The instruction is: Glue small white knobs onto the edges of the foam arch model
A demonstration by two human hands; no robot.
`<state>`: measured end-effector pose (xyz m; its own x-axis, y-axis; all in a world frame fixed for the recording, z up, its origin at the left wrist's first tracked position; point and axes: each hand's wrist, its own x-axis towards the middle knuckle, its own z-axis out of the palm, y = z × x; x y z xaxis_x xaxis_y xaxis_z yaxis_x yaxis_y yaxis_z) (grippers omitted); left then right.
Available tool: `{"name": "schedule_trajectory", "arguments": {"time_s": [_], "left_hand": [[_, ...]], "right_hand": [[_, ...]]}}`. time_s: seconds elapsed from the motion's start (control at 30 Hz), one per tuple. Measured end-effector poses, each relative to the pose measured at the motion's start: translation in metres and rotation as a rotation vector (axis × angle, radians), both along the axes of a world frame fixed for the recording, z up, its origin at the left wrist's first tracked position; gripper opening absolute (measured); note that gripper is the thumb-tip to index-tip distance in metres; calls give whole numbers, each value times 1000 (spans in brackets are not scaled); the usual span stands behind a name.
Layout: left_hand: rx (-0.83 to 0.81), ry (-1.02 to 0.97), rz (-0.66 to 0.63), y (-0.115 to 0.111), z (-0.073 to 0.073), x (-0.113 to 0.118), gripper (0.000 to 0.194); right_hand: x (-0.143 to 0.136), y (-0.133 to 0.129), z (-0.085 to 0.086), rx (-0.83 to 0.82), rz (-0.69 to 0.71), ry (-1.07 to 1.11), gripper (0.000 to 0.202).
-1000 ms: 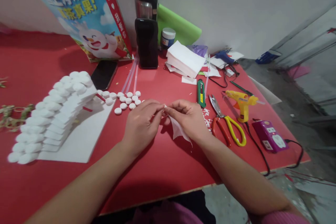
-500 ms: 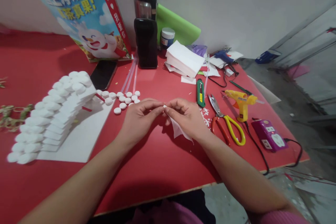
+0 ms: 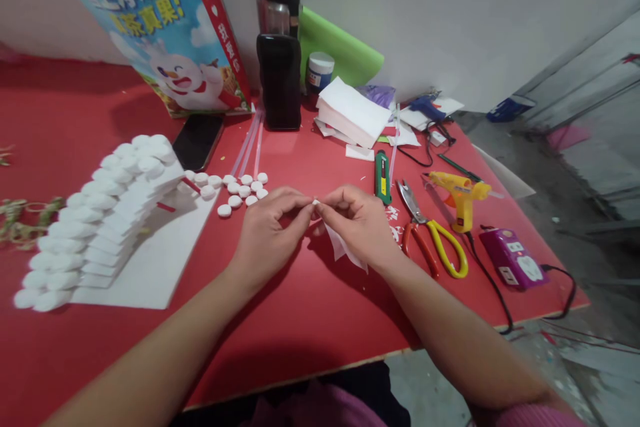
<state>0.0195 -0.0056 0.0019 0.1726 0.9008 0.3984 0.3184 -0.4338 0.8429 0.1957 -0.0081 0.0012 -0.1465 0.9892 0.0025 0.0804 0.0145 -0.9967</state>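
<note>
L hand (image 3: 270,230) + R hand (image 3: 359,223) pinched on white bit (image 3: 315,202), ctr frame; white sheet (image 3: 342,249) under R hand; lidded jar (image 3: 319,72) upper ctr, contents hidden.

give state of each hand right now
Left hand: closed, pinching a small white piece.
Right hand: closed on the same piece, white sheet hanging below.

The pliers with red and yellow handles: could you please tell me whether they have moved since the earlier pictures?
No, the pliers lie in the same place, no nearer to the yellow glue gun and no farther from it.
</note>
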Motion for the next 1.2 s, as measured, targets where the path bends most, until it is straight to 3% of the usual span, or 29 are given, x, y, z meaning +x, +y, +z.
{"name": "schedule_trajectory", "arguments": {"time_s": [0.2, 0.3, 0.47, 0.57, 0.63, 0.8, 1.2], "left_hand": [[121, 74, 65, -4, -7, 6, 17], [87, 50, 80, -3, -5, 6, 16], [-146, -154, 10, 7, 1, -3, 9], [-208, -206, -27, 10, 1, -7, 7], [-215, -214, -36, 11, 0, -7, 8], [-237, -243, -39, 10, -1, -6, 6], [-261, -301, 34, -4, 7, 9, 14]], "right_hand": [[-4, -5, 2, 212, -112, -331, 16], [-4, -6, 4, 189, -106, -287, 16], [8, 8, 10, -306, 65, 280, 38], [14, 16, 12, -583, 232, 437, 47], [15, 17, 13, -672, 339, 487, 49], [14, 14, 15, -607, 291, 552, 40], [3, 7, 9, -377, 83, 372, 41]]}}
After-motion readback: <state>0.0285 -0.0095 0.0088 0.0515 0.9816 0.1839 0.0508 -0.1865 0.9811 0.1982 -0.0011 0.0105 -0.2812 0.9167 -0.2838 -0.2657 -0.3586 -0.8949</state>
